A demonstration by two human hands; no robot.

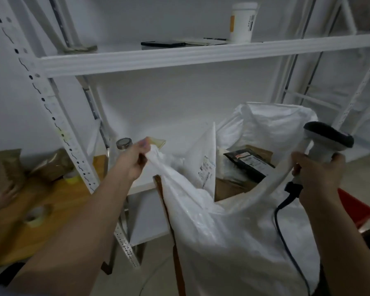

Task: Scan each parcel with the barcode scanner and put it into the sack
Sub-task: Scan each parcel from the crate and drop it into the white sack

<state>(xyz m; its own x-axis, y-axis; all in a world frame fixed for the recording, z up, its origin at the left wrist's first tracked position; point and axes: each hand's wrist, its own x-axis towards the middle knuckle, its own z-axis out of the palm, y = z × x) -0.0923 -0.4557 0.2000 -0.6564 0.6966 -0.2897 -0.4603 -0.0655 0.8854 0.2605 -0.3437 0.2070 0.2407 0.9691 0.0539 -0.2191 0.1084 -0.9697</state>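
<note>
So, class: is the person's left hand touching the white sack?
Touching. The head view shows the left hand gripping the bunched rim of the white sack, with the fabric emerging straight from between its curled fingers.

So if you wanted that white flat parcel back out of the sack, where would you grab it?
Probably pinch the top edge of the white flat parcel from above: it stands upright in the sack, its upper part clear of the rim, its lower part buried.

Dim, flat light, soft motion blur, wide-angle bending at edges
</note>
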